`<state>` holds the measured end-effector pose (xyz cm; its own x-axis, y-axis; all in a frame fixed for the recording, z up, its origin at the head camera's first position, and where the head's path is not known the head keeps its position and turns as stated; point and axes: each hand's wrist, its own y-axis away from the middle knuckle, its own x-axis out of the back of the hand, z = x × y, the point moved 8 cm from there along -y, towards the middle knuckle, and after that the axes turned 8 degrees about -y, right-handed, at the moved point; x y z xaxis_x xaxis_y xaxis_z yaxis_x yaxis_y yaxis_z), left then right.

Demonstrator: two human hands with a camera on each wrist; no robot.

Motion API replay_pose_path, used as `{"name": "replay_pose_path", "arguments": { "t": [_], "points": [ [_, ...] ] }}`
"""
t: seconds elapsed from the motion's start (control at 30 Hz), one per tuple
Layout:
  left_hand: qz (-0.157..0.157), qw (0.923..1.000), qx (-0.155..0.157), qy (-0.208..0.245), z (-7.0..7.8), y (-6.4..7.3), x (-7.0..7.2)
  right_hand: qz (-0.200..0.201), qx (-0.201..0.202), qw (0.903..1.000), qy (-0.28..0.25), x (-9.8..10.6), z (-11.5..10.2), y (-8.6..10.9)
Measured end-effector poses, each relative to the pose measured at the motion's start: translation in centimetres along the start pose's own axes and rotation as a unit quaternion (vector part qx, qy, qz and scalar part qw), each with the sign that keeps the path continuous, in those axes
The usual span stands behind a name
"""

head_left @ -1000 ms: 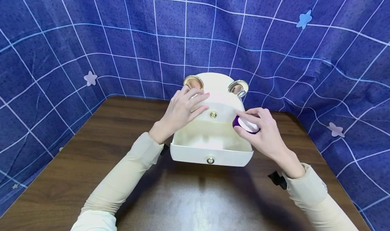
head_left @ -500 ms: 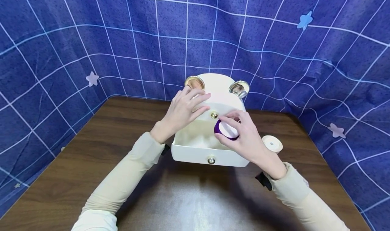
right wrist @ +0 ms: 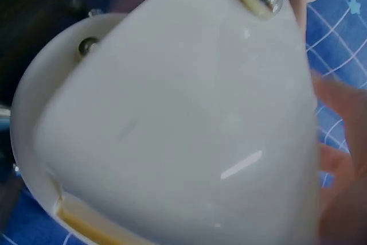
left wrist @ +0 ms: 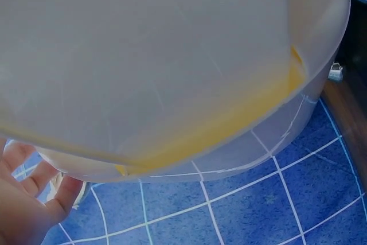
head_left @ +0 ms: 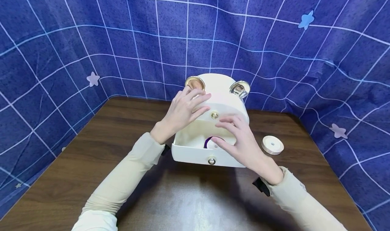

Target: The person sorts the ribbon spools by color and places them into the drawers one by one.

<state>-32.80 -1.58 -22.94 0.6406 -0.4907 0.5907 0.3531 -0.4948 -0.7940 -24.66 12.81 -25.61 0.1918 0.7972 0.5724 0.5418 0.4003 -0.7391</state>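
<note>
The pulled-out drawer corrals the purple ribbon spool; above it, the right hand is spread, empty; the left hand, relaxed, gripping nothing, perhaps steadies the cabinet.

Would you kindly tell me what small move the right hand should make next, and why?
I would probably shift the right hand over to the pale roll on the table: its fingers are spread and seem to hold nothing, the purple-edged roll is already inside the open drawer, and the pale roll lies close by, to the right.
</note>
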Motion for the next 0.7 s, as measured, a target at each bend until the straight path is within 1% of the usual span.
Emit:
{"name": "replay_pose_path", "arguments": {
  "t": [0.07, 0.1, 0.13, 0.17, 0.2, 0.23, 0.27, 0.3, 0.33, 0.37, 0.4, 0.43, 0.47, 0.5, 0.53, 0.57, 0.6, 0.63, 0.67, 0.7],
  "points": [
    [0.005, 1.0000, 0.000, 0.000, 0.0, -0.1, 0.1, 0.038, 0.029, 0.9982, -0.036, 0.6, -1.4, 0.7],
    [0.006, 1.0000, 0.000, 0.000, 0.1, -0.1, 0.1, 0.049, 0.037, 0.9965, -0.056, 0.7, -2.2, 1.2],
    [0.008, 1.0000, 0.000, 0.001, 0.1, -0.1, 0.1, 0.053, 0.043, 0.9943, -0.082, 0.5, -2.9, 1.8],
    [0.010, 0.9999, -0.001, 0.002, 0.1, -0.1, 0.1, 0.046, 0.035, 0.9922, -0.110, 0.2, -3.4, 2.5],
    [0.011, 0.9999, -0.001, 0.003, 0.1, -0.1, 0.1, 0.020, 0.010, 0.9886, -0.149, -0.4, -3.7, 3.2],
    [0.011, 0.9999, -0.001, 0.004, 0.1, 0.0, 0.1, -0.017, -0.037, 0.9810, -0.190, -1.4, -3.7, 3.9],
    [0.011, 0.9999, -0.002, 0.004, 0.1, 0.1, 0.1, -0.059, -0.096, 0.9655, -0.235, -2.5, -3.4, 4.6],
    [0.011, 0.9999, -0.001, 0.006, 0.1, 0.1, 0.2, -0.099, -0.168, 0.9411, -0.276, -3.7, -2.9, 5.5],
    [0.011, 0.9999, -0.001, 0.006, 0.1, 0.1, 0.2, -0.134, -0.240, 0.9082, -0.316, -4.9, -2.3, 6.5],
    [0.012, 0.9999, -0.001, 0.006, 0.1, 0.1, 0.3, -0.161, -0.311, 0.8711, -0.344, -5.9, -1.7, 7.5],
    [0.012, 0.9999, 0.000, 0.007, 0.1, 0.1, 0.3, -0.181, -0.372, 0.8322, -0.369, -6.8, -1.1, 8.3],
    [0.011, 0.9999, 0.001, 0.008, 0.1, 0.1, 0.3, -0.191, -0.420, 0.7976, -0.389, -7.4, -0.6, 8.9],
    [0.010, 0.9999, 0.001, 0.009, 0.1, 0.0, 0.4, -0.192, -0.455, 0.7641, -0.415, -7.9, -0.2, 9.4],
    [0.009, 0.9999, 0.001, 0.010, 0.1, 0.0, 0.4, -0.189, -0.482, 0.7355, -0.437, -8.3, 0.2, 9.7],
    [0.007, 0.9999, 0.000, 0.011, 0.1, 0.0, 0.4, -0.185, -0.502, 0.7124, -0.454, -8.5, 0.5, 9.9],
    [0.005, 0.9999, -0.001, 0.013, 0.1, 0.0, 0.4, -0.181, -0.515, 0.6957, -0.467, -8.7, 0.7, 10.0],
    [0.004, 0.9999, -0.002, 0.014, 0.1, 0.0, 0.4, -0.177, -0.523, 0.6823, -0.479, -8.8, 0.9, 10.1],
    [0.003, 0.9999, -0.002, 0.015, 0.2, 0.0, 0.3, -0.174, -0.527, 0.6725, -0.490, -8.9, 1.0, 10.2],
    [0.003, 0.9999, -0.003, 0.016, 0.2, 0.0, 0.4, -0.171, -0.528, 0.6659, -0.499, -8.9, 1.0, 10.2],
    [0.003, 0.9999, -0.003, 0.017, 0.2, -0.1, 0.4, -0.168, -0.526, 0.6641, -0.504, -8.9, 1.1, 10.1]
  ]
}}
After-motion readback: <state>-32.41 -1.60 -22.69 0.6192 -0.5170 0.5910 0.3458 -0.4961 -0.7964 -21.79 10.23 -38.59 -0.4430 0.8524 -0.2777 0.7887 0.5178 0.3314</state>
